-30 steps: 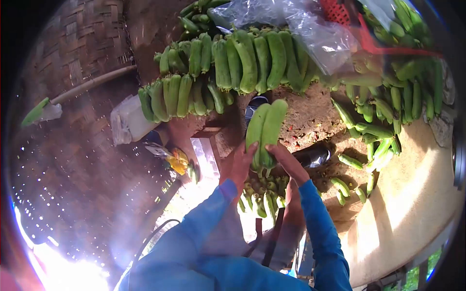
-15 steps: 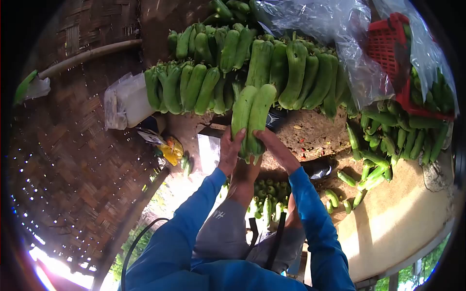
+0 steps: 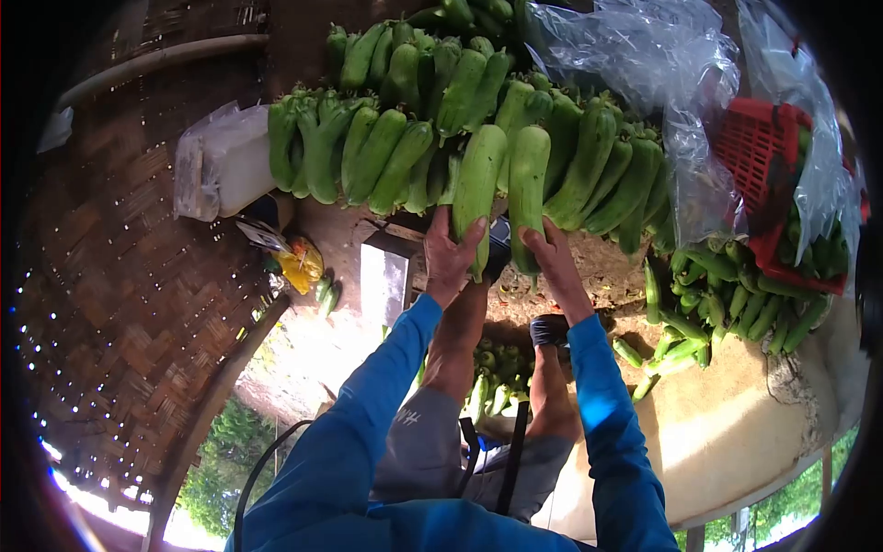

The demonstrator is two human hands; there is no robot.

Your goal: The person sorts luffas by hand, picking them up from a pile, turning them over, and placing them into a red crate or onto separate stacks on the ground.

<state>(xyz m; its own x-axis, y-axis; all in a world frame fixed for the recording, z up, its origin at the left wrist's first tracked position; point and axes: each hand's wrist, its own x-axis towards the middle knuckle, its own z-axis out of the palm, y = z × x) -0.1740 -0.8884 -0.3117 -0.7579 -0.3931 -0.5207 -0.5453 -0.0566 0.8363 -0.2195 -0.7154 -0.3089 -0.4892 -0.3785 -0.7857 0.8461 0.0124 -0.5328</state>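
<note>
My left hand (image 3: 451,253) is wrapped round the lower end of a long green gourd (image 3: 481,166), which points up and away from me. My right hand (image 3: 555,262) holds a second green gourd (image 3: 529,175) by its lower end, with the thumb on top. A narrow gap separates the two gourds. Their far ends reach the front of a long row of similar green gourds (image 3: 372,156), partly covering those behind. Another row of gourds (image 3: 405,74) lies farther back.
Clear plastic sheets (image 3: 644,55) and a red crate (image 3: 759,156) are at the upper right. Smaller green vegetables (image 3: 727,294) lie below the crate. A plastic-wrapped block (image 3: 221,161) adjoins the row's left end. A yellow bag (image 3: 301,267) sits on the ground.
My hands have moved apart and slightly forward, so the two gourds, side by side and touching before, now have a gap between them. The view has shifted a little.
</note>
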